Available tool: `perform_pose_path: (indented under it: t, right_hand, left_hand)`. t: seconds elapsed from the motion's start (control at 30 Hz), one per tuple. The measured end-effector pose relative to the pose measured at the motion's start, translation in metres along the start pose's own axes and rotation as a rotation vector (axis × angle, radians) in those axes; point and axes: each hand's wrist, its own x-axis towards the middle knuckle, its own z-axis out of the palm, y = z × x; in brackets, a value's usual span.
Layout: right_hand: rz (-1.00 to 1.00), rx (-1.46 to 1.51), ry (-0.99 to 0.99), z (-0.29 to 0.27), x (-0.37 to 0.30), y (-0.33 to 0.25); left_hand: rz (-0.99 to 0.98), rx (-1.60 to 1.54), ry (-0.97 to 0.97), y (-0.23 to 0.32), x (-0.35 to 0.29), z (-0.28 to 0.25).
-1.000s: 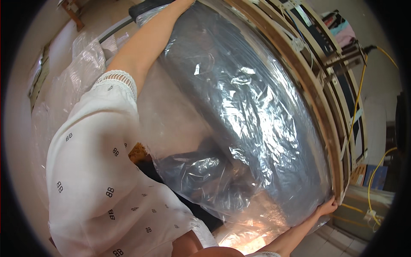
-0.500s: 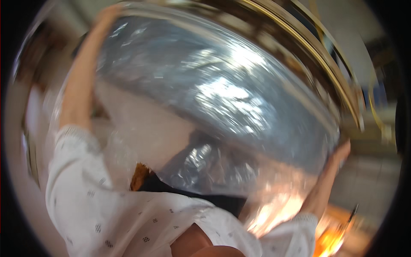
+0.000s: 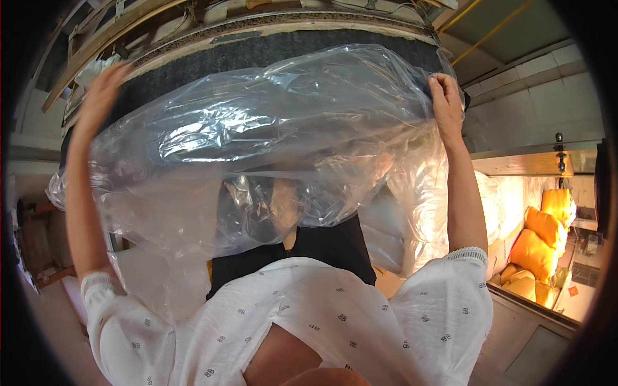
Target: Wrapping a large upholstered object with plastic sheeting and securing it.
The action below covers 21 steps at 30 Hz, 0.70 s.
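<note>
A large clear plastic sheet (image 3: 309, 122) spreads across the front of a dark padded surface (image 3: 302, 48) and hangs down over my lap, wrinkled and shiny. At the right far corner, my right hand (image 3: 446, 100) is closed with bent fingers on the sheet's edge; the fingertips are partly turned from view. My left hand (image 3: 103, 90) is raised at the far left over the dark surface, its fingers stretched out and slightly blurred, with no plastic visible in it. The sheet's left edge lies lower, beside my left forearm.
Behind the dark surface runs a wooden frame (image 3: 212, 24) with beams and cords. A white crumpled piece (image 3: 96, 69) lies by my left hand. To the right, a ledge with a metal fitting (image 3: 559, 151) stands near orange bundles (image 3: 537, 248) in bright light. Yellow cords hang at the upper right.
The view has turned and steadied. The sheet, earlier drawn taut between my spread hands, now lies looser and lower over the dark surface. My left hand has come off its edge.
</note>
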Motion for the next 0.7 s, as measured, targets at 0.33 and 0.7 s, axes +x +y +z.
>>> perform_pose_path:
  t: [0.33, 0.7]
  right_hand:
    - [-0.276, -0.077, -0.279, -0.003, 0.025, 0.023]
    - [-0.566, -0.461, -0.457, 0.027, -0.071, -0.067]
  left_hand:
    - [0.571, -0.295, 0.024, 0.212, 0.01, 0.195]
    - [-0.1, -0.318, -0.124, 0.067, -0.127, 0.048]
